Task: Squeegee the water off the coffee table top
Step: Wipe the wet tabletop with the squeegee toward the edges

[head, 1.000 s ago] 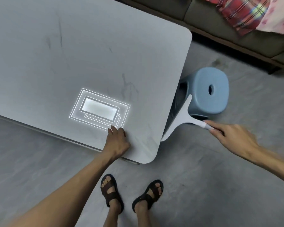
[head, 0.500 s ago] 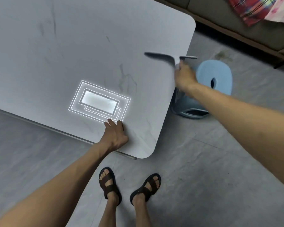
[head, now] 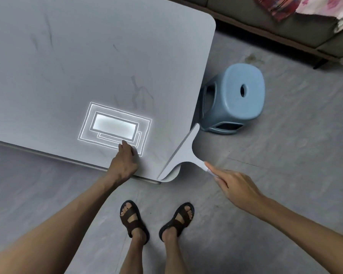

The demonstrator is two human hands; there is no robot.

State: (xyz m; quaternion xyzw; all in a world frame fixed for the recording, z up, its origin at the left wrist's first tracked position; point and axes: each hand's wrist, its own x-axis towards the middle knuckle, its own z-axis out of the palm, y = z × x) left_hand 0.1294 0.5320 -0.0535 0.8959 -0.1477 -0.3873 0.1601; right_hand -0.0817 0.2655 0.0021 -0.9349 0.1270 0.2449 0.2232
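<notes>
The grey coffee table top (head: 83, 62) fills the upper left, with faint dark streaks and a bright reflection of a ceiling light near its front edge. My left hand (head: 125, 161) rests flat on the table by the near corner. My right hand (head: 236, 184) grips the handle of a pale grey squeegee (head: 181, 153). Its blade lies along the table's right edge at the near corner, one end overhanging the rim.
A light blue plastic stool (head: 234, 99) stands on the floor just right of the table. A sofa (head: 285, 26) with a plaid cloth and a floral cloth runs along the top right. My feet in brown sandals (head: 156, 220) stand on grey floor below the corner.
Half a second ago my right hand held the squeegee up over the table's far right part. It has swept back along the right side to the near corner. My left hand stayed put.
</notes>
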